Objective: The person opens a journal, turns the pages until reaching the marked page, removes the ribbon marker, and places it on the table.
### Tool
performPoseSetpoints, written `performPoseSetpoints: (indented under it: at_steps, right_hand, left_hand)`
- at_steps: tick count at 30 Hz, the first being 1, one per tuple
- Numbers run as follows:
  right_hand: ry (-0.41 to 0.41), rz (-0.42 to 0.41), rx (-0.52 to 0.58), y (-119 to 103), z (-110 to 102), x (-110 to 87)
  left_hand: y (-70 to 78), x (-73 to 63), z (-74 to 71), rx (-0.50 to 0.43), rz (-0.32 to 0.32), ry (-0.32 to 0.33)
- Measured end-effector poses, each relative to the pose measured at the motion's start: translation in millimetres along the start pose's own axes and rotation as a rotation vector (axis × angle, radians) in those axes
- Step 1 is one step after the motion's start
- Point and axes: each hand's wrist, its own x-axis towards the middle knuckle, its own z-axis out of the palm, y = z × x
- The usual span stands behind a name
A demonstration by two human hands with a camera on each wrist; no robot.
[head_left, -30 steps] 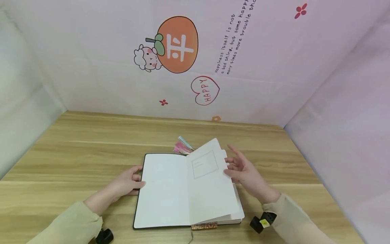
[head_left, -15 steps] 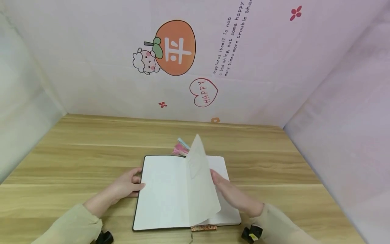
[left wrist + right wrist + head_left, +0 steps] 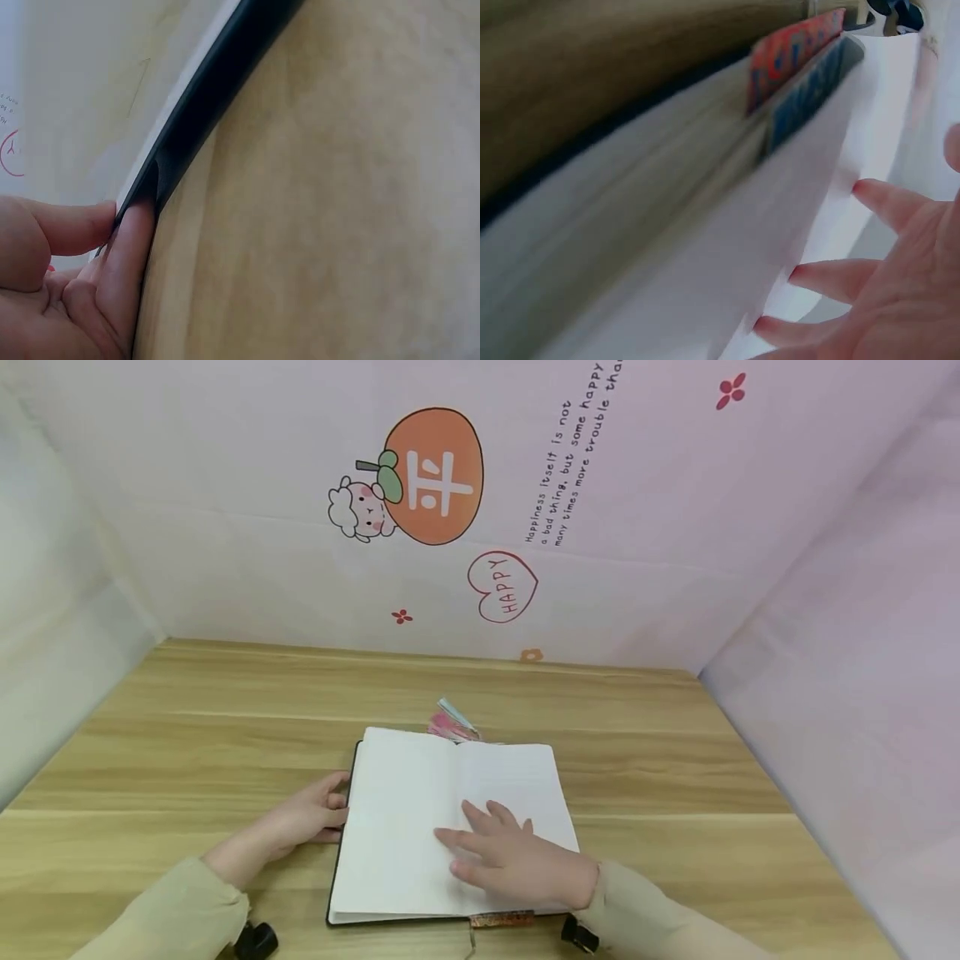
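An open notebook [image 3: 397, 802] with blank white pages and a dark cover [image 3: 217, 82] lies on the table. My left hand [image 3: 311, 810] grips its left edge; in the left wrist view the thumb is on top and a finger tucks under the cover. Over the book's middle, my right hand [image 3: 517, 864] spreads its fingers, nearly straight. Their tips touch the page [image 3: 780, 217] near the fold in the right wrist view. A patterned orange-red bookmark [image 3: 502, 919] sticks out at the bottom of the spine, with a blue strip [image 3: 806, 97] beside it.
Pink and pale blue strips [image 3: 452, 722] poke out above the notebook's top edge. A thin cord [image 3: 472, 939] hangs from its bottom. The wooden table [image 3: 637, 735] meets printed white cloth walls [image 3: 262, 527] at the back and sides.
The right hand has moved left from the right page edge, carrying a leaf over the fold onto the left side. The left hand has stayed at the left edge.
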Motion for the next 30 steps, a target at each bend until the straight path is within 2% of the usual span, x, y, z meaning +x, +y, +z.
performPoseSetpoints:
  at_steps: [5,13,18,21,26,30]
  right_hand:
    - [0.015,0.002,-0.147,-6.4,7.7,5.4]
    - [0.028,0.012,-0.208,-11.6,9.0,4.4]
    - [0.037,0.014,-0.246,-13.0,9.9,4.3]
    - [0.050,0.009,-0.244,-10.9,10.0,5.3]
    - [0.053,0.005,-0.193,-1.5,3.9,4.3]
    - [0.031,0.050,-0.177,8.0,-7.5,6.3]
  left_hand:
    - [2.2,-1.3,-0.2,-0.028,-0.032,0.002]
    - [-1.6,-1.6,1.2,-0.086,-0.039,0.010]
    - [-0.6,-3.9,1.6,-0.034,-0.037,0.020]
    - [-0.7,-4.1,1.8,0.008,-0.026,0.024]
    - [0.3,-3.7,3.6,0.010,-0.021,0.038]
    - [2.1,-3.9,4.5,0.009,-0.021,0.044]
